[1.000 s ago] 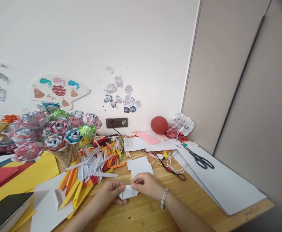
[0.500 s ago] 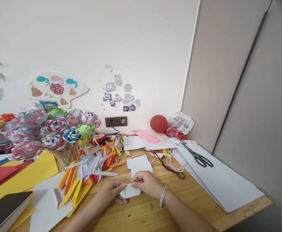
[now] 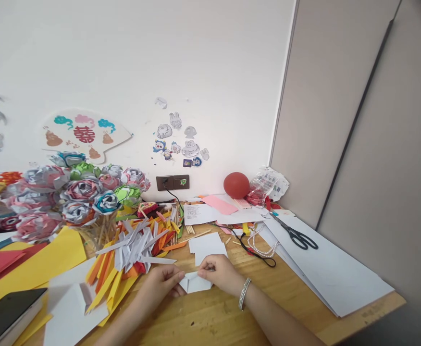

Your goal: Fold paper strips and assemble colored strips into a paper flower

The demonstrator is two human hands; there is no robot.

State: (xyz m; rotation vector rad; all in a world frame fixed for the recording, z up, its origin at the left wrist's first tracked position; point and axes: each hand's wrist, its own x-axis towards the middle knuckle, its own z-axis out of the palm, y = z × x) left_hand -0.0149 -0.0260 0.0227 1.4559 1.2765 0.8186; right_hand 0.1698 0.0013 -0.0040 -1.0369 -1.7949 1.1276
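A small piece of white paper, folded along its upper edge, is held just above the wooden table. My left hand pinches its left end between thumb and fingers. At the upper right edge, my right hand, with a beaded bracelet on the wrist, grips the same paper with thumb and forefinger. Just beyond the hands lie white paper squares. Left of them is a heap of folded white paper strips, mixed with orange strips and yellow strips.
Paper flowers stand at the back left. A phone lies front left beside yellow paper. To the right, black scissors rest on large white sheets. A red balloon, pearl string and black cord are near the wall.
The left hand's fingers have drawn in at the paper's left end, and its lower fingers have shifted slightly up and left. The right hand keeps its pinch.
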